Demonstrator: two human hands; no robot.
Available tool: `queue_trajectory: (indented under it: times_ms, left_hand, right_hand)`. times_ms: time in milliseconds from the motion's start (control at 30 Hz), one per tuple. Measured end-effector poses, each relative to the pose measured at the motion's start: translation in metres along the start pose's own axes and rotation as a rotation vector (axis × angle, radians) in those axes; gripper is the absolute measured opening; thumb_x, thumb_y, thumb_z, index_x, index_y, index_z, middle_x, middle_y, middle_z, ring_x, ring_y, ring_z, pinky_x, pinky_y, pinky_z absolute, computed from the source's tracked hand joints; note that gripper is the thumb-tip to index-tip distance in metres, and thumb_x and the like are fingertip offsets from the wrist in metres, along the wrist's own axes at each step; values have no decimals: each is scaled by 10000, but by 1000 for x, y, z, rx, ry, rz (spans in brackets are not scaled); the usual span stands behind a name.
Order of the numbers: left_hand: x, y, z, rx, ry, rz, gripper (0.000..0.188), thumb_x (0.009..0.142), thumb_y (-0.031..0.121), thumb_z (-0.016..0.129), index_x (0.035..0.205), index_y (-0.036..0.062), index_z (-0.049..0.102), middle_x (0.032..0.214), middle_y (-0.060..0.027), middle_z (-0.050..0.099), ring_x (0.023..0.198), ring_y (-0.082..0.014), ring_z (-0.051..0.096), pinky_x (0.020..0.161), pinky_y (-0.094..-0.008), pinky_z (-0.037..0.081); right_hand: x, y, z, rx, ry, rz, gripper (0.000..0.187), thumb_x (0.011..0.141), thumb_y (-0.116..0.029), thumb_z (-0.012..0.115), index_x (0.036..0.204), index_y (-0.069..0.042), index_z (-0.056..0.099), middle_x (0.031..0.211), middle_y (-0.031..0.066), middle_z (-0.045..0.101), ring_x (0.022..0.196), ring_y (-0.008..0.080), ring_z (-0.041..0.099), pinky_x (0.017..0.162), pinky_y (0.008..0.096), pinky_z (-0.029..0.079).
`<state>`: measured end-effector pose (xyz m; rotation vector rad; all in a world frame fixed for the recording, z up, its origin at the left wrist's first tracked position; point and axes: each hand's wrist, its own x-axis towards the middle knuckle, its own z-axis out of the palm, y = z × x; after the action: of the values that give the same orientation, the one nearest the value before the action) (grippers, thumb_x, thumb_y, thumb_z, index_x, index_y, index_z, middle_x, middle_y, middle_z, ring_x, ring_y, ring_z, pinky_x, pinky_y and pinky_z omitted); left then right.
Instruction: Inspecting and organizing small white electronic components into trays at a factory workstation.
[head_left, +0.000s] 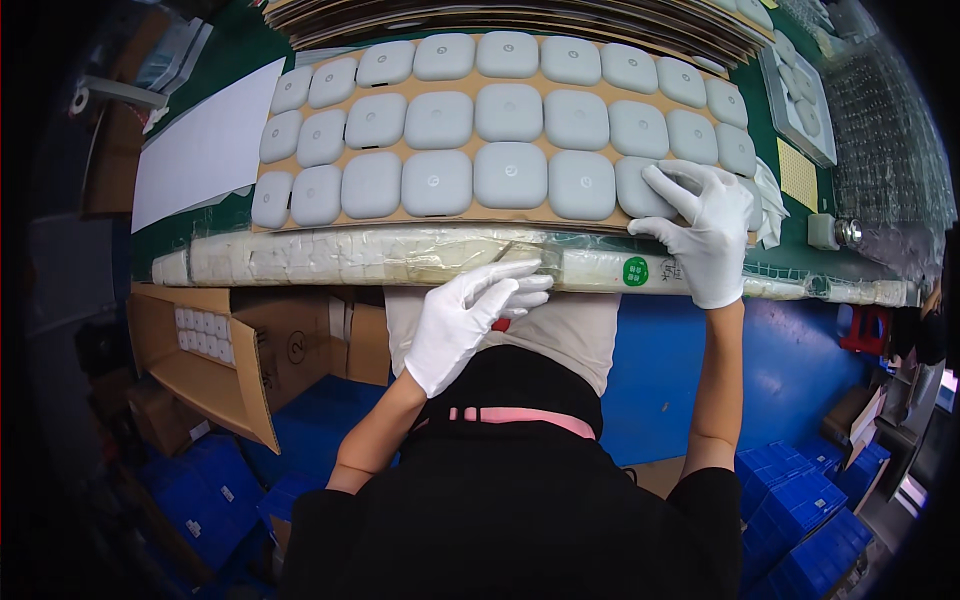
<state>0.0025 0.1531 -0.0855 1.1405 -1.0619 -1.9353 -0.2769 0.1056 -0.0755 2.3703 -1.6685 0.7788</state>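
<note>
Right hand (703,232) in a white glove has its fingers (668,181) spread flat on a pale grey rounded-square plastic casing (640,187), last in the front row on the brown cardboard sheet (520,214). Left hand (468,315) holds nothing, fingers loosely out over the surface's plastic-wrapped front edge (380,255).

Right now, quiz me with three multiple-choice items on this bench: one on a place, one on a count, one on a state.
1. Where does the right hand rest?
A. on the right end of the cardboard sheet of grey square pads
B. in the open carton
C. on the white paper

2. How many rows of pads lie on the sheet?
A. one
B. three
C. six

3. The left hand is:
A. bare
B. fisted
C. white-gloved, fingers out, at the taped bench edge

Answers: A, its fingers lie on the end pad; B, three rows show; C, the glove and straight fingers show.
</note>
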Motion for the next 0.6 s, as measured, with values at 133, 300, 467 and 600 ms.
queue_trajectory:
  times_ms: [133,300,467,600]
  left_hand:
    - [-1,0,0,-7,1,-15,340,1018,117,469,1316,-31,540,1177,-172,671,1034,-225,677,920,-282,544]
    - [-1,0,-1,-10,5,-35,341,1020,117,464,1320,-27,539,1174,-168,674,1030,-225,678,915,-281,542]
    - [1,-3,-1,-6,1,-41,342,1022,115,458,1325,-25,534,1184,-169,669,1040,-229,676,919,-282,535]
    - [6,-5,1,-35,-16,-16,355,1020,120,466,1341,-25,513,1231,-180,639,1082,-232,656,924,-285,530]
  right_hand:
    - [3,3,3,20,53,-15,448,588,-303,813,988,-110,753,1034,40,673,831,216,581,767,332,457]
    - [3,2,3,-77,-18,-39,527,609,-361,801,1062,-103,727,1077,50,663,866,220,585,791,342,455]
    - [10,-25,10,19,48,-66,655,643,-421,778,1201,-104,648,1132,46,643,958,237,585,959,399,414]
    - [15,-38,21,21,-19,-92,656,655,-409,786,1223,-123,623,1118,29,645,1016,240,580,1113,487,310]
